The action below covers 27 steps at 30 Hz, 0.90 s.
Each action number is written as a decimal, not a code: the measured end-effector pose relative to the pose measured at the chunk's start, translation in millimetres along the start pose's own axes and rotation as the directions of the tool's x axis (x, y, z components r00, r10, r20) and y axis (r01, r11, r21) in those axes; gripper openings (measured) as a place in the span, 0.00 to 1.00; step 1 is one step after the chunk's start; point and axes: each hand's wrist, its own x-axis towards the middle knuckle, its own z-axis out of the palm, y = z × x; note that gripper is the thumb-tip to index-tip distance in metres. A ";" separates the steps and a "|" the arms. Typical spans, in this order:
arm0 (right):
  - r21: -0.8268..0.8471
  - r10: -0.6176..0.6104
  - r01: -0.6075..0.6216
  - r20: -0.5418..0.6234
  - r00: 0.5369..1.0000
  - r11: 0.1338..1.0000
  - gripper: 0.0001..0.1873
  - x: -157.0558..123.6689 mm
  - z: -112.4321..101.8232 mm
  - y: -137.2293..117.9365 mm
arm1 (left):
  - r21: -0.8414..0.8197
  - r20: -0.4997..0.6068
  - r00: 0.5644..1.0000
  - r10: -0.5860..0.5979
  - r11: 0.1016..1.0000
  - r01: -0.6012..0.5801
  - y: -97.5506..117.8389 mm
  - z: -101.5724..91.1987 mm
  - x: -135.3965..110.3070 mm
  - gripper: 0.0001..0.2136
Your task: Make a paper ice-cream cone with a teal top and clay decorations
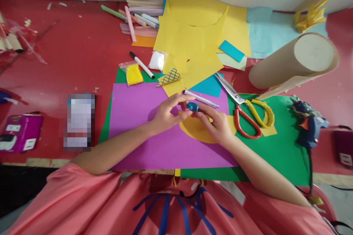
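Observation:
My left hand [171, 112] and my right hand [216, 123] meet over the middle of the purple sheet [143, 150]. Between their fingertips is a small shiny blue curled piece [193, 107], pinched from both sides. Its exact kind is too small to make out. Beneath my right hand lies a rounded yellow-orange paper cutout [190, 130], partly hidden by the fingers. Just beyond the fingertips rests a white and purple marker [202, 99]. To the right, scissors [239, 101] with one red and one yellow handle lie with their blades pointing away from me.
Green sheets [286, 154] lie under the purple one. A glue gun [310, 125] and a paper roll [275, 66] are at the right. Yellow sheets [193, 40], a black-capped marker [143, 66] and a yellow packet [134, 75] are behind; a phone [79, 121] is at left.

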 end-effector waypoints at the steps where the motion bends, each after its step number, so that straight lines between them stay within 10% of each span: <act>1: 0.009 0.001 -0.001 0.002 1.000 1.000 0.15 0.1 -0.4 -0.5 | -0.004 -0.007 1.000 0.003 1.000 -0.003 -0.3 0.3 -0.5 0.13; 11: 0.329 0.086 -0.109 0.085 0.993 0.938 0.12 3.6 2.4 -0.7 | 0.101 0.086 0.996 0.016 0.995 -0.024 3.5 -2.3 3.3 0.11; 15: 0.162 0.091 -0.083 -0.041 0.995 0.983 0.08 2.9 3.8 -0.6 | 0.174 0.052 0.998 0.030 0.984 -0.039 4.3 -2.0 2.2 0.08; 21: -0.117 -0.229 0.210 -0.187 0.955 0.971 0.03 -4.0 1.6 -8.8 | 0.315 -0.023 1.000 -0.018 0.949 0.024 3.0 0.4 -0.3 0.07; 27: 0.134 0.117 -0.094 -0.180 0.977 0.987 0.11 -3.8 7.0 -10.3 | 0.378 -0.001 0.988 0.154 0.915 -0.142 2.1 2.6 -2.2 0.08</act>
